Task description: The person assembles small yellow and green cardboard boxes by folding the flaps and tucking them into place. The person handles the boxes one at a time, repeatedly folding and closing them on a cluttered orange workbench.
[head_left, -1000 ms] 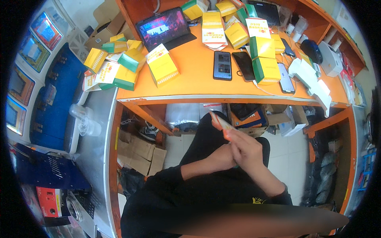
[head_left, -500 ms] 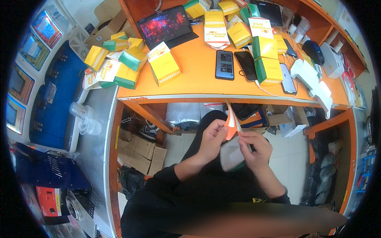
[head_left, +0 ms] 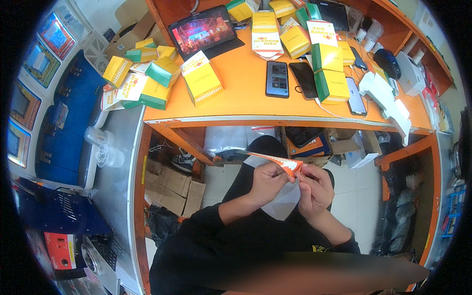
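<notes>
Above my lap I hold a partly folded paper carton (head_left: pixel 282 208), orange with a row of white shapes on one side and plain whitish on its inner face. My left hand (head_left: pixel 267 184) is closed on its left part, with the thumb near the orange fold. The fingers of my right hand (head_left: pixel 315 191) pinch its right end, where the orange edges meet. A thin tip of the carton points left past my left hand. My fingers partly cover it.
The orange desk (head_left: pixel 236 107) ahead bears a yellow carton (head_left: pixel 202 84), a heap of yellow-green cartons (head_left: pixel 160 73), a tablet (head_left: pixel 202 35) playing video, phones (head_left: pixel 277 79) and a white bent piece (head_left: pixel 386 103). Below stand flattened cardboard (head_left: pixel 169 189) and boxes. A metal counter (head_left: pixel 115 196) runs along the left.
The carton has swung from pointing upward to lying nearly level, its tip now toward the left. My right hand has moved up to its orange end. Both hands keep hold.
</notes>
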Demonstrator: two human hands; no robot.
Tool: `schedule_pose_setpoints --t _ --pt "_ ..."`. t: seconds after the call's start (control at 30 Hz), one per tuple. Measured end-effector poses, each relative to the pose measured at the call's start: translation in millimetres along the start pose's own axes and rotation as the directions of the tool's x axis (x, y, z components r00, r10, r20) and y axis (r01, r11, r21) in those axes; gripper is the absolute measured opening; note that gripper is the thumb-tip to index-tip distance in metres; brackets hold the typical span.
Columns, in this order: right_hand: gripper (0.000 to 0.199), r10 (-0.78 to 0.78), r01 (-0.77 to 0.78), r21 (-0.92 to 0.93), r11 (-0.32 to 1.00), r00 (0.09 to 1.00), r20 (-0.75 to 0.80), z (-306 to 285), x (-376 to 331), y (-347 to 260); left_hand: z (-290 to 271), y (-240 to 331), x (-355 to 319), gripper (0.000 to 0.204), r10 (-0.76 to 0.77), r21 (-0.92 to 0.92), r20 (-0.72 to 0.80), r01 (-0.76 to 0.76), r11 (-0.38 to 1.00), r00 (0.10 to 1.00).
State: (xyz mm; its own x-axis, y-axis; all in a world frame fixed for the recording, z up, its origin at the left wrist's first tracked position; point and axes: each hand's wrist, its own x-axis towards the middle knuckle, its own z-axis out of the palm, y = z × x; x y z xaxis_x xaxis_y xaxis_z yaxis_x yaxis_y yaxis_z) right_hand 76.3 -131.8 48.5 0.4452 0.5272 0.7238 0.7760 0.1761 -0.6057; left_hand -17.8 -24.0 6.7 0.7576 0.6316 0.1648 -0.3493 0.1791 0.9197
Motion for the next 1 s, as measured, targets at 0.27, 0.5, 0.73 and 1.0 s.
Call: schedule_pose_setpoints --t 0.27,0.5,0.73,1.0 --pt "0.025 0.310 -0.330 0.346 0.878 0.944 0.114 -2.1 0.2 12.4 -4.1 0.2 -1.3 0.012 0.024 0.035 0.018 -0.024 0.999 1.000" --pt "0.046 0.564 -0.627 0.440 0.643 0.776 0.281 -7.5 7.2 7.1 -6.1 -3.0 0.2 0.024 0.062 -0.153 0.226 -0.027 0.988 0.972" --pt "0.043 0.543 -0.624 0.197 0.756 0.766 0.343 -12.8 9.4 1.8 -2.7 6.4 1.2 0.030 -0.018 -0.126 0.284 0.056 0.990 0.959" --pt "0.040 0.460 -0.544 0.164 0.823 0.807 0.372 -14.8 10.5 -3.3 -5.6 11.7 0.7 0.026 -0.027 0.061 0.310 0.009 0.998 0.950"
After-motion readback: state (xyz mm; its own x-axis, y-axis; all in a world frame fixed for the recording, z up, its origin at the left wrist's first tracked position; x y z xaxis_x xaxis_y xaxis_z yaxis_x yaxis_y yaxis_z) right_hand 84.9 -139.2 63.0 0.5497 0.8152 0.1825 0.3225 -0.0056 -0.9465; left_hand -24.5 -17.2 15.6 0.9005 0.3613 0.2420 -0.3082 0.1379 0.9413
